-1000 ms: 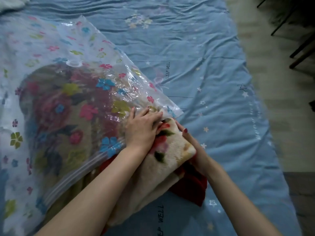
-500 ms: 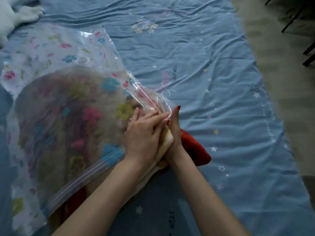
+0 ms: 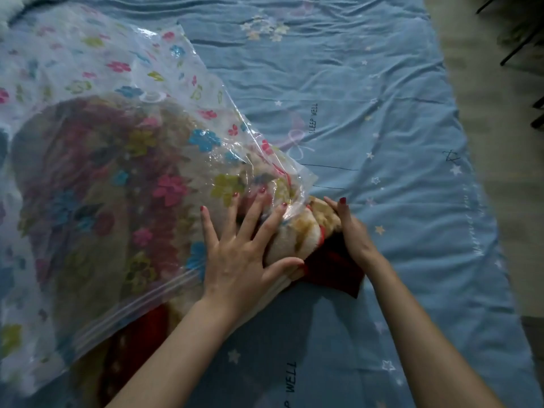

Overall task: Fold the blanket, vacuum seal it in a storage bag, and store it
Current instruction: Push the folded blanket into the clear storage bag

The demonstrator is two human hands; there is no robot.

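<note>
Two hands: left hand (image 3: 238, 254) spread flat, pressing clear flower-printed plastic storage bag (image 3: 97, 119); right hand (image 3: 348, 228) pushing cream floral fleece blanket (image 3: 297, 234), half inside the bag's mouth
surface: bed, blue star-print sheet (image 3: 382, 113)
room: pale floor (image 3: 497, 142) right
writing: "SLEEP WELL" (image 3: 313, 117)

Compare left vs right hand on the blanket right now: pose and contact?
The left hand lies flat, fingers spread, on the storage bag over the blanket; the right hand stands on edge against the blanket's bare protruding corner. The left touches plastic, the right touches fabric. Both press at the bag's open mouth; neither grips.
</note>
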